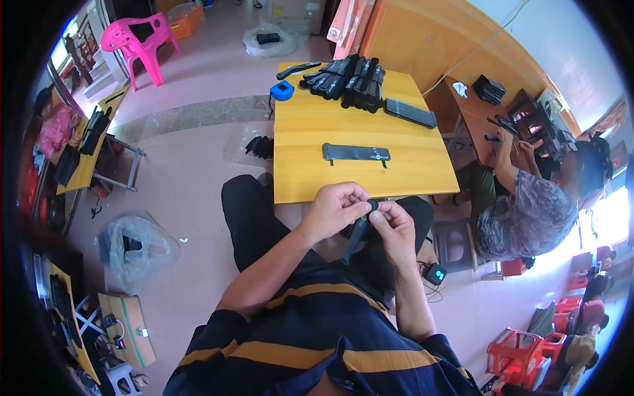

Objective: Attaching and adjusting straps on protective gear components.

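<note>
Over my lap, just off the table's near edge, my left hand [340, 209] and my right hand [395, 228] pinch the upper end of a black strap [354, 243]. Its lower part hangs down between them. The fingertips of both hands meet at a small dark rolled or looped part, whose detail is hidden by the fingers. Ahead of them, a flat dark grey strip [356, 153] with pale printing lies on the yellow table [300, 178]. Two short black tabs stick out from its near side.
Farther back on the table are a pile of black straps [350, 78], a stack of grey strips [411, 112] and a blue rounded device [282, 91]. A co-worker [528, 214] sits at a brown table on the right. Plastic bags [132, 247] and a pink chair [142, 39] stand left.
</note>
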Demonstrator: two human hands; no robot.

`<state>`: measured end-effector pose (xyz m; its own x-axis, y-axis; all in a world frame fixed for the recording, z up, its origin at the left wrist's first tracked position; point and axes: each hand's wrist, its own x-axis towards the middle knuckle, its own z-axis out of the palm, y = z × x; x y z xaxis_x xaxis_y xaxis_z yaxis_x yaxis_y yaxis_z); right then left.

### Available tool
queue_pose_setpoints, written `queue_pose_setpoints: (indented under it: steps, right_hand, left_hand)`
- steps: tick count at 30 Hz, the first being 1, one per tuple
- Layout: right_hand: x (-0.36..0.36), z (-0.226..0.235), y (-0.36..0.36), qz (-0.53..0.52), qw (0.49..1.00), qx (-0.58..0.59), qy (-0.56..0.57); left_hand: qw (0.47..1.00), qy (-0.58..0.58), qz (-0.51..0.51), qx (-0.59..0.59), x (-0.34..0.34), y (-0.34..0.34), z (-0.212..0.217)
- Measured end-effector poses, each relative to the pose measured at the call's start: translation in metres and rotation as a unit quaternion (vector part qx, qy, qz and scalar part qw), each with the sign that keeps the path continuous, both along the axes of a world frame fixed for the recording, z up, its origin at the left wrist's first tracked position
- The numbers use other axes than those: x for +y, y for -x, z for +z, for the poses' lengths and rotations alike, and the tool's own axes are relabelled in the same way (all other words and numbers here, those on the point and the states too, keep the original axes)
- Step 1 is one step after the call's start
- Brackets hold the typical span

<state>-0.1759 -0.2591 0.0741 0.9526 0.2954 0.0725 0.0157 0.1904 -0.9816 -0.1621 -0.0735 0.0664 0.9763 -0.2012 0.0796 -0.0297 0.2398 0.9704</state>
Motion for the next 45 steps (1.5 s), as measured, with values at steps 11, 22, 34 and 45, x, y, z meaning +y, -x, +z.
queue_pose_setpoints:
  steps: [11, 22, 34, 45]
  right_hand:
    - [0.001, 0.0, -0.002, -0.034, 0.991, -0.036, 0.122]
    - [0.002, -0.021, -0.01, -0.061, 0.996, 0.002, 0.072]
    - [0.001, -0.01, -0.005, -0.118, 0.942, -0.14, 0.283]
    - [0.009, 0.009, 0.004, -0.102, 0.864, -0.279, 0.407]
  left_hand:
    - [0.999, -0.009, 0.003, 0.046, -0.002, -0.002, -0.005]
    - [0.957, -0.23, 0.148, -0.102, -0.013, 0.002, 0.003]
    - [0.959, -0.245, 0.091, -0.109, -0.007, 0.001, -0.003]
    - [0.977, -0.203, -0.002, -0.057, 0.005, 0.001, -0.019]
